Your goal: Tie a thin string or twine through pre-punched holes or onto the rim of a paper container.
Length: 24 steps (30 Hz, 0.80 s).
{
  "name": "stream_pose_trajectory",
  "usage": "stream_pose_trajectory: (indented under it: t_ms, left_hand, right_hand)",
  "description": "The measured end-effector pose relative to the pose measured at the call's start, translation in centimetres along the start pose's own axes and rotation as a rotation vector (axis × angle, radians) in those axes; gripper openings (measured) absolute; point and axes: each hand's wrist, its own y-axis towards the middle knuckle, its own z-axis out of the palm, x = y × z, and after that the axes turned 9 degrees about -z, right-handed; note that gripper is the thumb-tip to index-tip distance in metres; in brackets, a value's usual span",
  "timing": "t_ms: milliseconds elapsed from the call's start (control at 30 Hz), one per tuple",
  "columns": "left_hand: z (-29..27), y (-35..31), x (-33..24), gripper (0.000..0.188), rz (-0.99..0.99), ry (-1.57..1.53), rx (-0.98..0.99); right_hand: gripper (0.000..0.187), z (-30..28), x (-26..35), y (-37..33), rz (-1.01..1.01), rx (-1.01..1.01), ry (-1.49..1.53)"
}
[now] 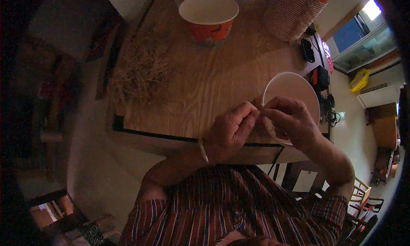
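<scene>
My left hand, with a pale bracelet at the wrist, has thumb and index finger pressed together at the left side of a white-lined paper bowl. My right hand is pinched too, in front of the bowl's opening, its fingertips close to those of the left. Whatever lies between the fingers is too small and dark to make out. To the left on the table, a loose tangle of thin, tan, straw-like fibres is spread out.
Another paper bowl, orange-red outside, stands upright at the back of the wooden table. Behind it, at the back right, is a tall stack of nested paper bowls. Black devices and cables line the right edge.
</scene>
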Motion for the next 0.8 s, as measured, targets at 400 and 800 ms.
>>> stream_pose_trajectory:
  t_ms: [400,800]
  left_hand:
    - [0.8,-0.1,0.3,0.012,0.174,0.12,0.004]
    - [1.1,-0.6,0.6,0.011,0.241,0.359,-0.125]
  right_hand:
    - [0.019,0.0,0.7,0.0,-0.073,0.038,-0.073]
    - [0.014,-0.1,1.5,0.5,0.117,0.069,-0.164]
